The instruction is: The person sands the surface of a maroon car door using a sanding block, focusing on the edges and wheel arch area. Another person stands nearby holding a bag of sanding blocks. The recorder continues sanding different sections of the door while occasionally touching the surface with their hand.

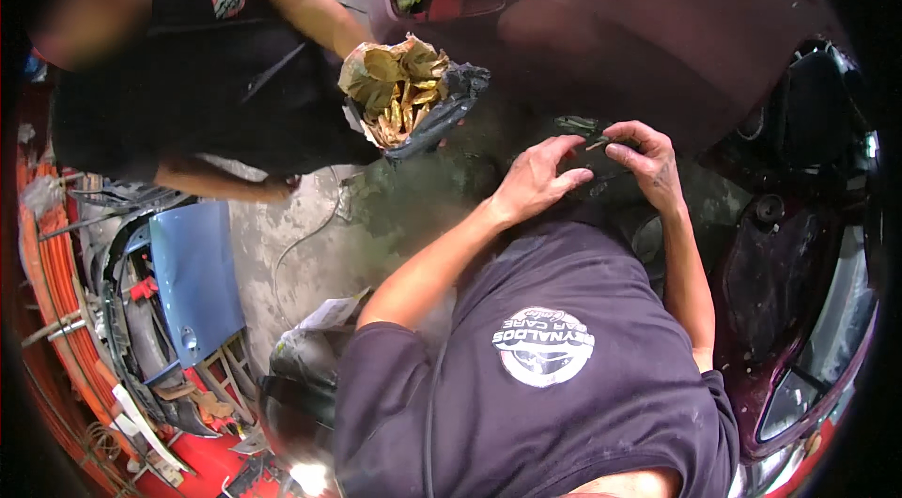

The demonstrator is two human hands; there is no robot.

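Right of centre, the right hand (652, 164) pinches a small thin piece (596, 145), the left hand (537, 178) just beside, thumb and fingers apart! Upper centre, a co-worker (216, 103) holds an open bag (458, 92).

Seeing only a tiny piece (597, 145) at the right hand's (650, 164) fingertips, right of the bag (456, 96), and not making out its kind; not telling, either, about contact with the left hand (537, 178). Losing the end of the co-worker's forearm (324, 17) behind the bag. Catching just the uppermost wrapped pieces (406, 108) inside the bag, not seeing beneath them. Finding the co-worker's head (94, 5) blurred, far left of the bag. Losing the dark panel (611, 19), above and right of the bag, past the top edge.
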